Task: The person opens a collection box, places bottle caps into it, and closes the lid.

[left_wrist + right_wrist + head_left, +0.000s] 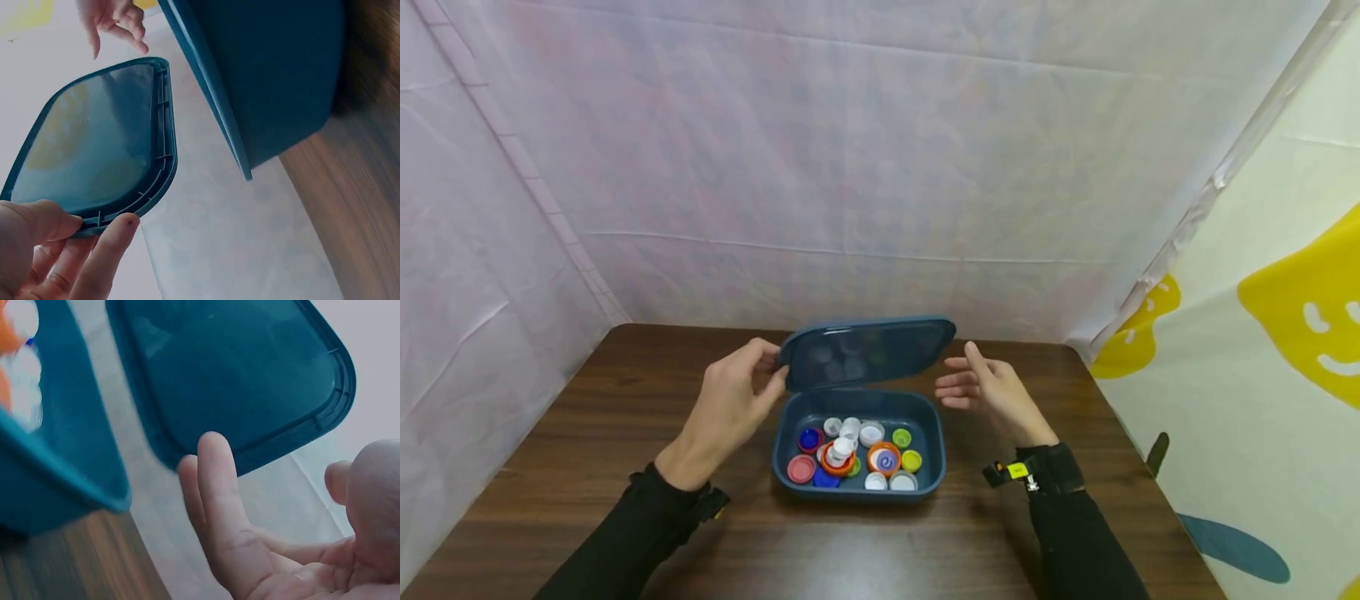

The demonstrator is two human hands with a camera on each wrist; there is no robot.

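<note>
My left hand (727, 406) pinches the left end of a dark blue-green lid (868, 352) between thumb and fingers, holding it tilted up behind the box. In the left wrist view the lid (94, 137) shows its ribbed underside rim. Below it on the table stands the matching box (859, 493), its top uncovered. Several bottle caps lie inside, among them a pink cap (801, 468), an orange ring-like cap (884, 458) and a green cap (902, 437). My right hand (996, 395) is beside the lid's right end, fingers spread and holding nothing.
The box sits on a brown wooden table (700, 533). A pale cloth wall (850, 167) rises behind the table's far edge. On the right hangs a light curtain (1225, 400) with yellow smiling shapes.
</note>
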